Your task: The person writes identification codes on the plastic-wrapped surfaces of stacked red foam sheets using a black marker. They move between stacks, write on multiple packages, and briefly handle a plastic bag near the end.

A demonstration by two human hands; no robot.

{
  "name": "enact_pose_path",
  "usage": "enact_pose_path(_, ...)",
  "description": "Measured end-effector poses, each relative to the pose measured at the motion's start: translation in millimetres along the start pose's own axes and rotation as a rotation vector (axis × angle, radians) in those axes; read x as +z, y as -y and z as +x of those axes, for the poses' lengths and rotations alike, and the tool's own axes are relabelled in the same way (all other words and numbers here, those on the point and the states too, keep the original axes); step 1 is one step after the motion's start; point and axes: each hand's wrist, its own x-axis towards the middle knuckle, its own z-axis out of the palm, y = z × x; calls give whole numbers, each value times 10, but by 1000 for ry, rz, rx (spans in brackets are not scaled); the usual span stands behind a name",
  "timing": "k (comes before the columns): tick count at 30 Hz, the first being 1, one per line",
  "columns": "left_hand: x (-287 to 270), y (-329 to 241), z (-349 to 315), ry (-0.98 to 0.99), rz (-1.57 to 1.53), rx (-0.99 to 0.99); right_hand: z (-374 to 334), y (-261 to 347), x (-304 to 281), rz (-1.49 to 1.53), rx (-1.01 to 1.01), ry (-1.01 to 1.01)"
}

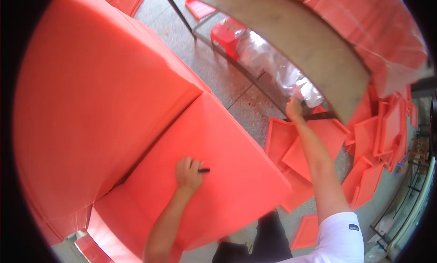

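Observation:
My left hand (189,175) is closed around a small black rod-like object (204,170), whose end sticks out to the right. It rests over a broad red panel (227,149) in front of me; how much of the object lies inside the fist is hidden. My right hand (295,109) reaches far out to the right, beside the table's lower edge and the clear plastic bags (284,72). Its fingers are curled, and whatever they may hold cannot be made out.
A tall red stack (100,90) stands at left against the panel. Ahead is a brown-topped table (291,31) with plastic-wrapped red sheets (378,26) on it. A red stool (226,35) stands beneath. Red trays (314,144) lie scattered on the floor at right.

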Motion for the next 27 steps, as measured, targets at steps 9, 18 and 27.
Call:
enact_pose_path(9, 28, 40, -74, 45, 41, -9, 1565, -781, 1553, -534, -207, 257)
enact_pose_path(18, -66, 139, -301, 152, 21, -16, 2280, -1658, 1904, -1032, -424, 450)
enact_pose_path(27, -175, 159, -381, 258, 18, -90, 2439, -2080, 2050, -1364, -330, 320)
